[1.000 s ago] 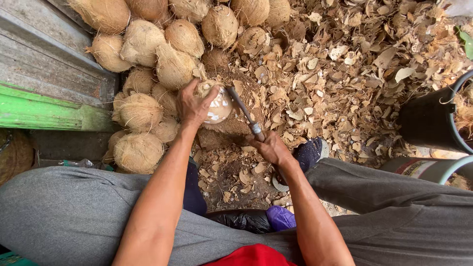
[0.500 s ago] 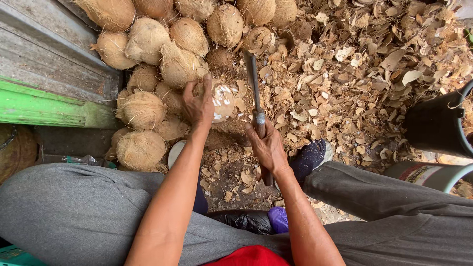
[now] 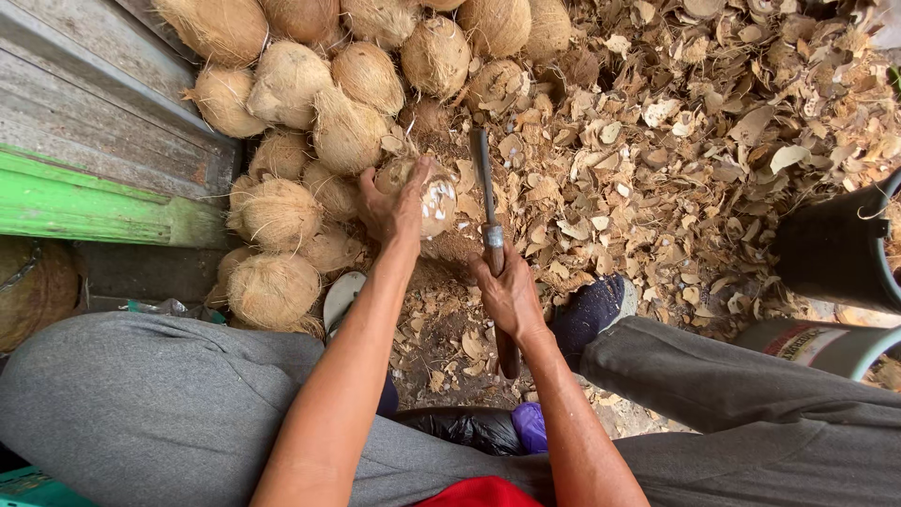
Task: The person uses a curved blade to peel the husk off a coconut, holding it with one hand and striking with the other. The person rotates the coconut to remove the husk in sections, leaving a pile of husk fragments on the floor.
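In the head view, we look down over our own arms and grey trouser legs (image 3: 169, 413). Our left hand (image 3: 394, 208) is closed around a coconut (image 3: 427, 195), fingers wrapped over its near side, and holds it low above the ground, just in front of the heap. The shell is partly chipped, with white patches showing on the right side, and this side is turned toward the blade, which seems to be why we hold it so. Our right hand (image 3: 509, 296) is closed tightly on the handle of a long knife (image 3: 486, 202). The blade points away from us, almost straight up in the picture, and passes just beside the right side of the coconut; we cannot tell if it touches the shell.

To the left and behind the coconut lies the pile of husked coconuts (image 3: 310, 103), resting against a grey wooden board with a green edge (image 3: 84, 202). This side is closed, so there is little room for the left hand to move outward. On the right, the ground is covered with dry shell chips (image 3: 694, 160), and here the knife has open room to swing. Further right stands a black bucket (image 3: 835, 249), well apart from the blade. Our right foot in a dark shoe (image 3: 591, 310) is near the knife hand.
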